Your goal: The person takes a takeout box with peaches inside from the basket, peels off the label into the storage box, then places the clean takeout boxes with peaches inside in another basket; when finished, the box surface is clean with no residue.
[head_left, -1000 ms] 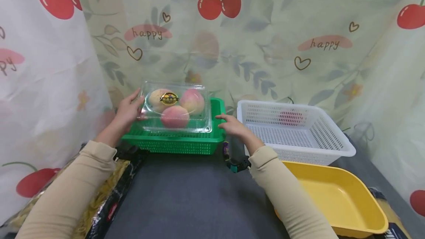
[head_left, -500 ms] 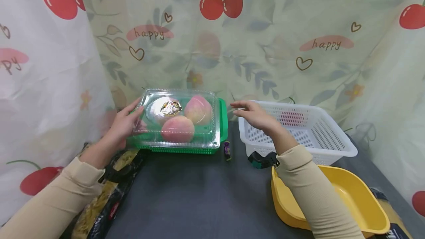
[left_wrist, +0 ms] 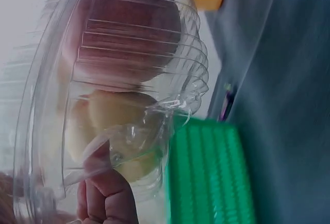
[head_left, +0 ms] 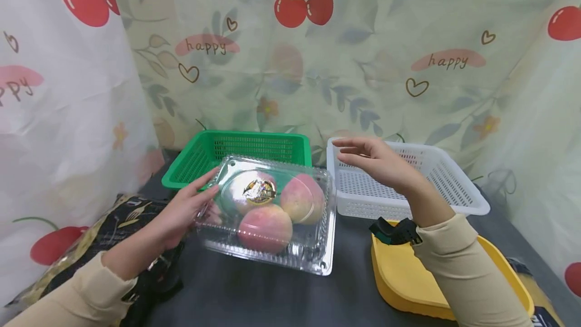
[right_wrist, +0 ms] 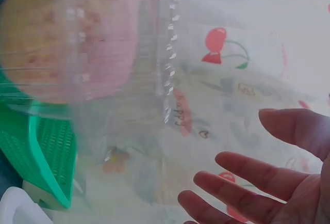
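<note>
A clear plastic clamshell box [head_left: 313,246] with a gold-and-black label holds three pink-and-cream peaches [head_left: 265,228]. My left hand [head_left: 186,211] grips its left side, thumb on top and fingers curled under, as the left wrist view shows with the fingers [left_wrist: 111,195] against the underside. The box is held up in front of the green basket [head_left: 240,140], tilted toward me. My right hand [head_left: 379,163] is apart from the box, raised over the white basket [head_left: 408,196]; the right wrist view shows its fingers [right_wrist: 247,193] spread and holding nothing.
A yellow tub [head_left: 404,281] stands at the front right, partly under my right forearm. A black-and-gold bag [head_left: 131,216] lies at the left by my left forearm. A small purple-wrapped item [left_wrist: 227,102] lies on the dark table [head_left: 254,296]. A printed curtain [head_left: 363,64] closes off the back.
My left hand has brought the box of peaches from over the green basket toward me and to the right. My right hand has moved right, away from the green basket.
</note>
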A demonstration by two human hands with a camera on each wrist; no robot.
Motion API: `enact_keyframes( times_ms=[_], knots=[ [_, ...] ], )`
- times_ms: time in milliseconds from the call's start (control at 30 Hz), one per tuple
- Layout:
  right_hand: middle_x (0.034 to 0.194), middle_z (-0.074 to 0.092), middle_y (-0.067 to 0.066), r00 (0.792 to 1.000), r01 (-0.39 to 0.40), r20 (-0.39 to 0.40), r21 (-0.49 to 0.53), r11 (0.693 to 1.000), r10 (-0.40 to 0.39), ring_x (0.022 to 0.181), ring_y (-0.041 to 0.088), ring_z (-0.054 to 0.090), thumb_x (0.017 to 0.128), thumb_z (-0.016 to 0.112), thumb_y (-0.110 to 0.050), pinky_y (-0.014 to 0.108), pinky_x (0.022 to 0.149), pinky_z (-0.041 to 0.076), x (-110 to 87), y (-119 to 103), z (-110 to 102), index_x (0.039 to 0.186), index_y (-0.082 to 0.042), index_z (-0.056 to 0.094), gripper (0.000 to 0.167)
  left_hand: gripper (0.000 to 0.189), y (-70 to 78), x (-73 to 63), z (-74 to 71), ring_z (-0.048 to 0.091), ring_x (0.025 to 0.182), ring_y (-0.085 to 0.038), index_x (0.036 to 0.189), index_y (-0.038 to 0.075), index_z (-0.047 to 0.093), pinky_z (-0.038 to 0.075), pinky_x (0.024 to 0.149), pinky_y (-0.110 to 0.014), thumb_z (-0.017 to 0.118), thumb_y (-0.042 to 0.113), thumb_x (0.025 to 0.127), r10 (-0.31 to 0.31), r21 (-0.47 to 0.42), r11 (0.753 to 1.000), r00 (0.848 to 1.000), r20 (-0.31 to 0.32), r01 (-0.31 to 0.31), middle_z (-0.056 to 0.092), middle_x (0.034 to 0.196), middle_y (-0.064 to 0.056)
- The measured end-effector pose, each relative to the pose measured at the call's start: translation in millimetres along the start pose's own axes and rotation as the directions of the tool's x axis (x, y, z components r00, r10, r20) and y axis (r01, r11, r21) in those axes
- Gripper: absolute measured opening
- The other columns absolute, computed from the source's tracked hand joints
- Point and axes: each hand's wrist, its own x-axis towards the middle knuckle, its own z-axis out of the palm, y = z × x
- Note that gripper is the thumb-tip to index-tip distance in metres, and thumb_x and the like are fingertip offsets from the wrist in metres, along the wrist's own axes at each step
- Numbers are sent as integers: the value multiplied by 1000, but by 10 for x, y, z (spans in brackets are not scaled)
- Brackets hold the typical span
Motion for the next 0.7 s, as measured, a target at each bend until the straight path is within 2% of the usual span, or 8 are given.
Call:
enact_keyframes(
  times_ms=[200,300,400,567,700],
  knots=[
    [142,45,12,999,40,32,-96,995,-37,130,35,42,95,54,-28,54,105,34,-108,-19,38,133,-9,51,43,64,-143,-131,206,63,62,-8,152,20,4,56,70,-29,41,25,101,10,-94,996,992,125,2,61,67,4],
    [140,47,14,997,56,61,-93,994,-51,131,36,41,94,55,-26,53,107,32,-124,-31,73,133,-8,51,43,68,-243,-169,284,64,61,-9,152,18,1,56,69,-29,44,23,100,0,-119,993,985,173,21,61,67,4],
    [137,50,14,993,74,101,-80,994,-66,130,35,43,93,57,-25,52,105,35,-143,-54,122,131,-7,53,42,73,-359,-198,365,65,61,-10,152,17,-2,56,69,-31,47,22,98,-22,-146,988,976,217,55,62,68,4],
    [131,56,9,982,90,173,-86,992,-74,124,28,50,91,60,-29,49,104,38,-159,-89,272,130,-9,54,44,77,-578,-244,465,66,62,-11,151,14,-3,56,67,-32,50,22,96,-78,-169,978,968,237,120,62,69,3],
    [126,59,5,971,105,224,-100,990,-80,119,23,53,90,62,-31,47,104,39,-141,-98,411,130,-10,54,46,78,-744,-257,533,67,63,-12,151,12,-4,56,67,-32,50,22,96,-94,-210,966,965,245,147,61,69,3]
  ],
)
